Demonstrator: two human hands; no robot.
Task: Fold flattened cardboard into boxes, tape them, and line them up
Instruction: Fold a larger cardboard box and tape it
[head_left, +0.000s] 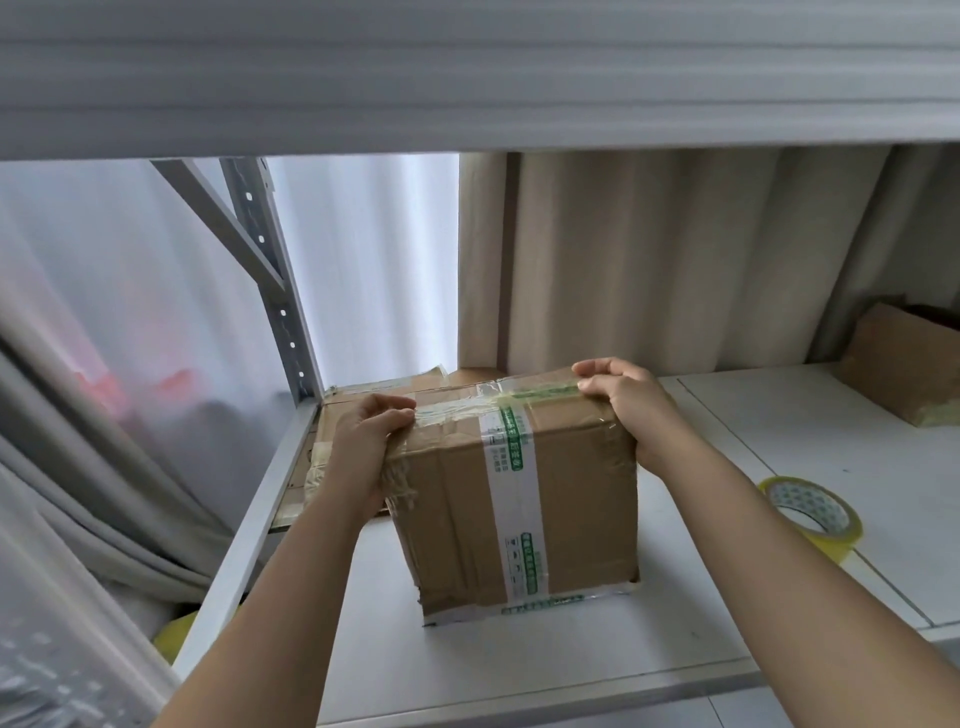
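A square cardboard box (514, 493), taped glossy, is gripped at its top by curled fingers of the left hand (363, 447) and the right hand (628, 410).

Shelf (545, 654) bare between box (519, 499) (right) and tape roll (810, 512)

Single view, head-mounted, wide-angle. It looked forward and down into a white shelf bay (545, 660) from close range, the upper shelf's underside across 12 o'clock. Both forearms entered from 6 o'clock; the cardboard box (514, 499) sat at centre, a tape roll (810, 514) at 3 o'clock. Curtains closed the background.
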